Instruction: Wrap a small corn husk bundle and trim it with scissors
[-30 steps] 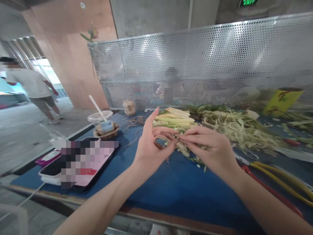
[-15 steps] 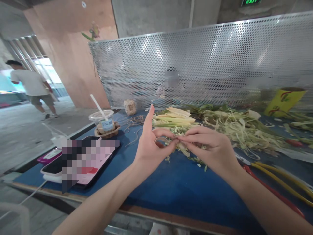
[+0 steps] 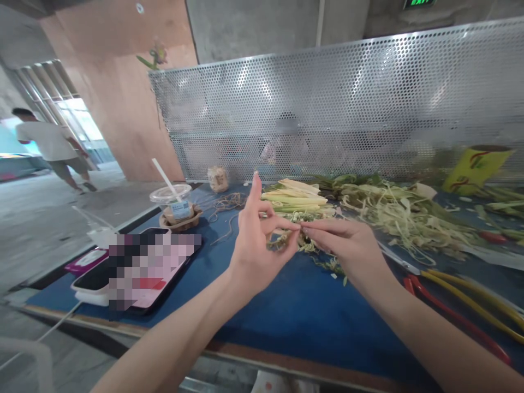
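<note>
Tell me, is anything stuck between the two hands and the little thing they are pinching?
Nothing visible. The left hand and right hand meet fingertip to fingertip on a small plant scrap, above the blue table.

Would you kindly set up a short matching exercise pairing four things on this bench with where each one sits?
Things:
1. plastic cup with straw
2. phone
3. long-handled shears
4. trimmed stalk bundle

Places:
A. near right, beside the right forearm
B. far left corner, in a small tray
C. just beyond the fingertips
D. near left edge

Pairs: 1-B, 2-D, 3-A, 4-C
</note>
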A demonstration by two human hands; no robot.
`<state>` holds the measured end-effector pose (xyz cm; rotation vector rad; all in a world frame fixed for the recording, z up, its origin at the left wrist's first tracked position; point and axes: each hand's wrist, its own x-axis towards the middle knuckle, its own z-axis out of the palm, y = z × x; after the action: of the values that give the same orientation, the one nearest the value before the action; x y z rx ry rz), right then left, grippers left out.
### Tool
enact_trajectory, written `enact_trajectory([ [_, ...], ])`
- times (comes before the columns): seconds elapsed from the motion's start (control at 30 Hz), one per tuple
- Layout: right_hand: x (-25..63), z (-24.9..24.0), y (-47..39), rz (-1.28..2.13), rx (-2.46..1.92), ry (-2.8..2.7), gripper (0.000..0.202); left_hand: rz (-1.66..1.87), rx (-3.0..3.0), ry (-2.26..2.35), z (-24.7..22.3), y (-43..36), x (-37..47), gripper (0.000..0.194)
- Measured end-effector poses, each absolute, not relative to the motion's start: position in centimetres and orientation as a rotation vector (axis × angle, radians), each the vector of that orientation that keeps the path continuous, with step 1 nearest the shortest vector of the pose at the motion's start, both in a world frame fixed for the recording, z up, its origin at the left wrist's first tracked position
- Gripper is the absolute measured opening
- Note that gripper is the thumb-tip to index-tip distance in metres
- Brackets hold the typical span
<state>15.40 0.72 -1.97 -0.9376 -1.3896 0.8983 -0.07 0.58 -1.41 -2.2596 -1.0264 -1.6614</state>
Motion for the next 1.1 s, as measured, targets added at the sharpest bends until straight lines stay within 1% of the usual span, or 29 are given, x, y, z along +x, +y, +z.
enact_trajectory([
  [0.07,15.4,-2.1,0.9,0.976,-0.934,-1.35,0.013,-1.534,-2.152,-0.838,-1.6,0.7,-0.1,0.073],
  [0.1,15.4,-2.1,0.9,1.016,-0.937,-1.332,0.013,-1.476,-2.094,-0.763,-1.6,0.8,-0.1,0.07],
  [0.2,15.7,-1.8,1.0,1.104,-0.952,-1.287,0.015,-1.357,-1.993,-0.675,-1.7,0.8,-0.2,0.05],
  [0.33,16.3,-1.5,1.1,1.163,-0.92,-1.346,0.017,-1.351,-2.073,-0.728,-1.7,0.4,-0.1,0.025],
  [0.4,16.6,-1.6,1.2,1.171,-0.923,-1.379,0.017,-1.373,-2.158,-0.82,-1.7,0.3,-0.1,0.02],
  [0.43,16.7,-1.6,1.3,1.165,-0.931,-1.388,0.017,-1.407,-2.204,-0.862,-1.8,0.2,0.0,0.023],
  [0.53,16.8,-1.7,1.4,1.143,-0.945,-1.415,0.017,-1.58,-2.34,-0.915,-1.9,0.1,0.2,0.056],
  [0.57,16.8,-1.7,1.4,1.143,-0.933,-1.42,0.016,-1.639,-2.361,-0.909,-1.9,0.0,0.2,0.064],
  [0.6,16.8,-1.7,1.4,1.148,-0.917,-1.418,0.015,-1.669,-2.376,-0.897,-2.0,0.0,0.3,0.069],
  [0.63,16.8,-1.6,1.4,1.157,-0.9,-1.413,0.014,-1.664,-2.387,-0.889,-1.9,-0.1,0.3,0.068],
  [0.67,16.8,-1.5,1.3,1.17,-0.883,-1.404,0.013,-1.628,-2.392,-0.886,-1.9,-0.1,0.4,0.064],
  [0.77,16.9,-1.3,1.4,1.191,-0.842,-1.395,0.013,-1.476,-2.364,-0.901,-1.8,-0.3,0.3,0.043],
  [0.83,16.9,-1.2,1.4,1.174,-0.827,-1.409,0.013,-1.454,-2.33,-0.93,-1.9,-0.3,0.2,0.038],
  [0.97,17.1,-1.4,1.6,1.141,-0.831,-1.441,0.014,-1.441,-2.284,-0.91,-2.2,-0.3,0.1,0.044],
  [1.1,17.3,-1.5,1.7,1.152,-0.815,-1.469,0.013,-1.46,-2.358,-0.927,-2.0,-0.6,0.3,0.064],
])
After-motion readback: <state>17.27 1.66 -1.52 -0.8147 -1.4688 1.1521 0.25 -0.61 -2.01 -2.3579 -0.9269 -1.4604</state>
